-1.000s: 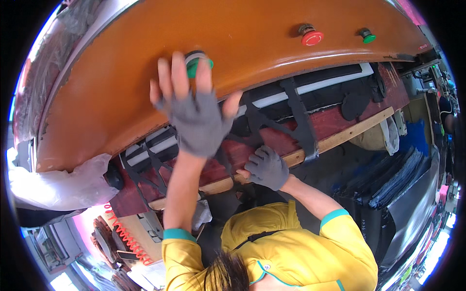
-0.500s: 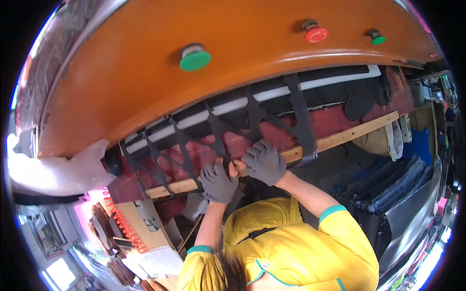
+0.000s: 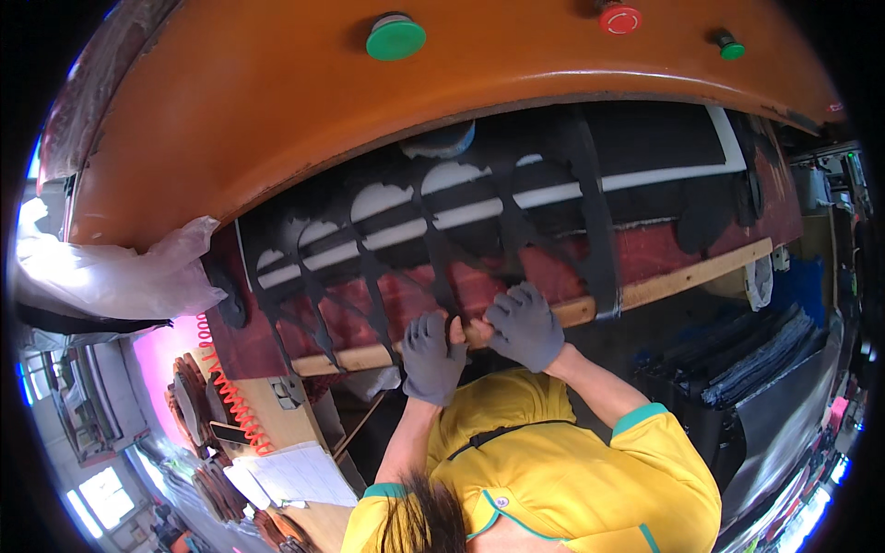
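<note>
A black sheet (image 3: pixel 599 212) with large cut-out openings, leaving narrow strips, lies over a dark red board (image 3: pixel 659 263). Its near edge hangs across the wooden strip (image 3: pixel 682 274) along the board's front. My left hand (image 3: pixel 433 359), in a grey glove with bare fingertips showing, is closed on the sheet's near edge. Close on its right, my right hand (image 3: pixel 525 324), gloved alike, has its fingers curled over the same edge. The pinched material is mostly hidden by my fingers. Beneath the sheet run a white band (image 3: pixel 470 213) and more black material.
Above the board hangs an orange machine head (image 3: pixel 277 111) with green buttons (image 3: pixel 396 39) and a red button (image 3: pixel 619 18). Clear plastic film (image 3: pixel 120 286) bulges at the left. A red coiled hose (image 3: pixel 230 396) and papers (image 3: pixel 290 475) lie lower left; stacked dark sheets (image 3: pixel 765 355) stand right.
The view has shifted, showing more of the area under the machine head, including pale patches through the sheet's openings. Both hands stay closed on the sheet, slightly lower and farther right in the picture.
</note>
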Available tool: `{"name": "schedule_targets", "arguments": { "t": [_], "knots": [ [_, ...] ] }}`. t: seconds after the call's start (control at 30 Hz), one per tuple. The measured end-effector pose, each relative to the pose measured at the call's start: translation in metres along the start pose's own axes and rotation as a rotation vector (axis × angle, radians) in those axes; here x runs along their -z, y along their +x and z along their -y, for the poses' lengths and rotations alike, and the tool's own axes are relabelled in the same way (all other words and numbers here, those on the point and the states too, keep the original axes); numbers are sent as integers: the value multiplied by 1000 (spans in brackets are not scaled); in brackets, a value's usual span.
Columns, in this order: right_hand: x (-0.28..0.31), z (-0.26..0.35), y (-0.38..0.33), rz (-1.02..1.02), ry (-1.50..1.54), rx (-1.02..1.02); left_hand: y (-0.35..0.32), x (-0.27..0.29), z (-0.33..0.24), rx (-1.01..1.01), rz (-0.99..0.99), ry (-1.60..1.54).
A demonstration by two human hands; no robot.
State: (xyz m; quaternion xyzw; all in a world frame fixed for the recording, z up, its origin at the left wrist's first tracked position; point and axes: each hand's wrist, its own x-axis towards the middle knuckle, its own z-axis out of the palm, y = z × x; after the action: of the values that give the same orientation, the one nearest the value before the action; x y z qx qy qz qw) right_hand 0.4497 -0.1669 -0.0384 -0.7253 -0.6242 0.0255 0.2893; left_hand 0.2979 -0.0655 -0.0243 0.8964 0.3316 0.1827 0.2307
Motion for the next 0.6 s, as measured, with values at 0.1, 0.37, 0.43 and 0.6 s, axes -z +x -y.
{"name": "schedule_targets", "arguments": {
  "t": [0.1,0.37,0.43,0.6],
  "knots": [
    [23,5,4,-70,222,-13,7,9,-5,-43,-57,-16],
    [35,-28,120,-62,-93,-171,85,9,7,21,-240,463],
    [31,-34,119,-37,26,-114,74,6,6,-10,-240,488],
    [38,-33,88,-45,593,-236,37,7,7,-1,-217,466]
  ]
}}
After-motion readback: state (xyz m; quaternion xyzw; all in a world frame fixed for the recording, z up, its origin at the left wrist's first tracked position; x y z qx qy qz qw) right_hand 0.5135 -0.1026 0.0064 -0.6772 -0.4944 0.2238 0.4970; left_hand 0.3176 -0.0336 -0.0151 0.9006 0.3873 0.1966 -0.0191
